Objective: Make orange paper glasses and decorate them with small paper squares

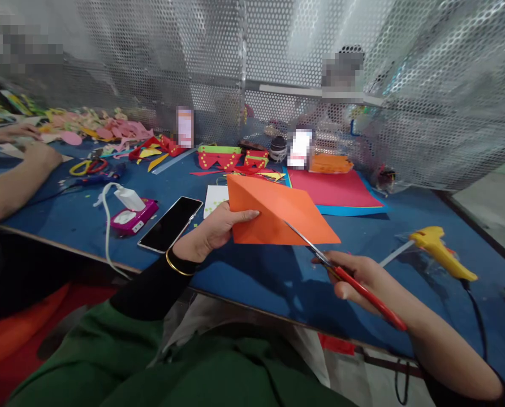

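Observation:
An orange sheet (277, 212) is held up over the blue table, its left edge pinched by my left hand (218, 229) with the thumb on top. My right hand (362, 280) is closed round red-handled scissors (368, 297). The scissor blades point up and left and meet the sheet near its middle; part of them is hidden by the paper. A curved fold or bend runs across the sheet from its upper left corner towards the blades.
Left of my left hand lie a black phone (171, 224) and a purple power socket (133, 217) with a white cable. Red and blue sheets (337, 187) lie behind, near red paper glasses (219, 158). A yellow glue gun (443, 251) is at right. Another person's arm (18, 181) rests far left.

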Motion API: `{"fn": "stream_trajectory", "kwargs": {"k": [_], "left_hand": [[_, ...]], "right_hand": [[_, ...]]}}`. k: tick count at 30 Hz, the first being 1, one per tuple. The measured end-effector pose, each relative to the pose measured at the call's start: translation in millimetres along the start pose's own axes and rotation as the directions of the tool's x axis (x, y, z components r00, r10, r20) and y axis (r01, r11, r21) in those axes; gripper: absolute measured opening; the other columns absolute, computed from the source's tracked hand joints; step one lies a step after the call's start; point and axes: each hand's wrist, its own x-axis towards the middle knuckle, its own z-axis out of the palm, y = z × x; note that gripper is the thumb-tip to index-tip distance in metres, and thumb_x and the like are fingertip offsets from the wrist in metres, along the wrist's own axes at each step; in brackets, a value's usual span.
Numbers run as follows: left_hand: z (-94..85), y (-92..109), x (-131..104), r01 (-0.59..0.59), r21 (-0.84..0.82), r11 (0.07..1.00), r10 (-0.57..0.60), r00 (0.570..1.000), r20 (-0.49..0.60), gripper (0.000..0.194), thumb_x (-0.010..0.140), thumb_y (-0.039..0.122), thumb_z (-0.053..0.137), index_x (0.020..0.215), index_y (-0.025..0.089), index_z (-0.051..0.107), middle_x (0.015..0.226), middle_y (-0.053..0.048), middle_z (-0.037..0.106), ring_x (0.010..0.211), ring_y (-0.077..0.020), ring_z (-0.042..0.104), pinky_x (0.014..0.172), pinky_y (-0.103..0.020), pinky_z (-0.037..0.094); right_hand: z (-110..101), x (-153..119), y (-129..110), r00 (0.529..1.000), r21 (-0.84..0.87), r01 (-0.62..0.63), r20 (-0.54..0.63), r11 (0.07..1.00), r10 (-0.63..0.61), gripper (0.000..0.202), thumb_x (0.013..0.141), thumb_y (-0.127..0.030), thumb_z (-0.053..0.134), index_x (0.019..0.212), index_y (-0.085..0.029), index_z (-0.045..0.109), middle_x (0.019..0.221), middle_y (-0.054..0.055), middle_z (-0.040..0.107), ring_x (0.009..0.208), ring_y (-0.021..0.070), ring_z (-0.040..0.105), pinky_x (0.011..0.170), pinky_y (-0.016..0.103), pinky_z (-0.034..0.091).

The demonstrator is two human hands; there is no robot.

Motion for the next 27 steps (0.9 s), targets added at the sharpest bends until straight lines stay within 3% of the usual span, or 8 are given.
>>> {"fn": "stream_trajectory", "kwargs": {"k": [5, 13, 18, 27], "left_hand": [[-0.1, -3, -1, 0.025, -0.016, 1.0, -0.024, 1.0, 0.009, 0.046, 0.061, 0.02, 0.093, 0.103, 0.016, 0.074, 0.107, -0.01, 0.077, 0.09, -0.0242, 0.073, 0.085, -0.039, 0.059], [-1.4, -7, -1, 0.022, -0.005, 1.0, -0.022, 1.0, 0.02, 0.045, 0.062, 0.019, 0.092, 0.104, 0.016, 0.074, 0.105, -0.009, 0.078, 0.092, -0.024, 0.073, 0.088, -0.039, 0.058], [-2.0, -7, -2, 0.017, 0.021, 1.0, -0.018, 0.999, 0.035, 0.044, 0.063, 0.02, 0.09, 0.103, 0.016, 0.073, 0.105, -0.01, 0.078, 0.096, -0.0263, 0.073, 0.09, -0.041, 0.057], [-2.8, -7, 0, -0.005, 0.036, 0.999, 0.004, 1.0, 0.007, 0.044, 0.059, 0.022, 0.093, 0.099, 0.015, 0.074, 0.104, -0.009, 0.078, 0.092, -0.0242, 0.073, 0.089, -0.038, 0.057]], "right_hand": [[-4, 3, -4, 0.992, 0.182, 0.029, 0.116, 0.983, -0.051, 0.077, 0.076, -0.091, 0.047, 0.094, -0.018, 0.06, 0.078, 0.003, 0.057, 0.064, 0.0132, 0.045, 0.056, 0.026, 0.035], [2, 5, -8, 0.991, 0.245, 0.047, 0.112, 0.968, -0.076, 0.079, 0.079, -0.09, 0.044, 0.102, -0.017, 0.063, 0.075, 0.002, 0.055, 0.059, 0.0115, 0.043, 0.05, 0.025, 0.034], [9, 6, -12, 0.998, 0.282, -0.03, 0.065, 0.959, 0.012, 0.085, 0.079, -0.09, 0.046, 0.115, -0.015, 0.064, 0.072, 0.001, 0.052, 0.057, 0.012, 0.043, 0.05, 0.025, 0.035], [18, 3, -16, 0.993, 0.348, -0.122, 0.052, 0.929, 0.111, 0.078, 0.076, -0.089, 0.051, 0.101, -0.017, 0.063, 0.063, -0.004, 0.04, 0.051, 0.0085, 0.031, 0.046, 0.024, 0.025]]}}
